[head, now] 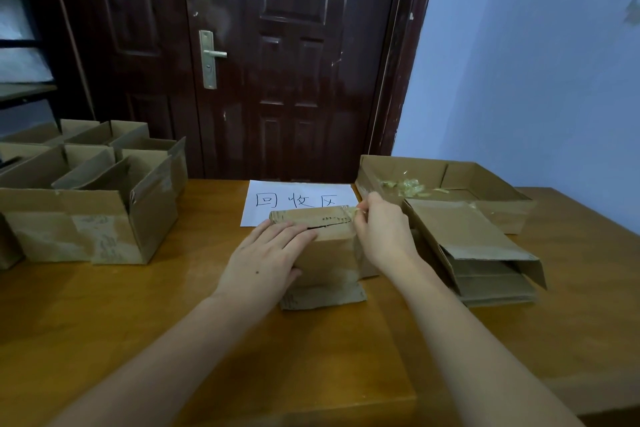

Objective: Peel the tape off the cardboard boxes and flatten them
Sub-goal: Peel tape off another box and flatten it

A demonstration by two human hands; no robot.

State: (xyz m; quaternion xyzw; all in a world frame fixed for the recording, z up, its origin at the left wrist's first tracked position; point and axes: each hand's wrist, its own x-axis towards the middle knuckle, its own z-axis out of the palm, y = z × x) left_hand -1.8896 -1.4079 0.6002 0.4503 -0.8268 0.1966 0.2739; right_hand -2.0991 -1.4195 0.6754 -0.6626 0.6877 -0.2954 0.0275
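A small brown cardboard box (329, 253) stands in the middle of the wooden table (104, 305), one flap lying flat toward me. My left hand (266, 260) rests flat on its top with straight fingers. At the box's far right corner, my right hand (384, 236) pinches a strip of clear tape (351, 211) that is partly lifted from the top seam.
Several open taped boxes (86, 201) crowd the table's left side. Flattened boxes (478, 253) are stacked at the right. Behind them, a shallow cardboard tray (450, 180) holds crumpled tape (405, 185). A white paper sign (298, 199) lies behind the box, before a dark door (277, 55).
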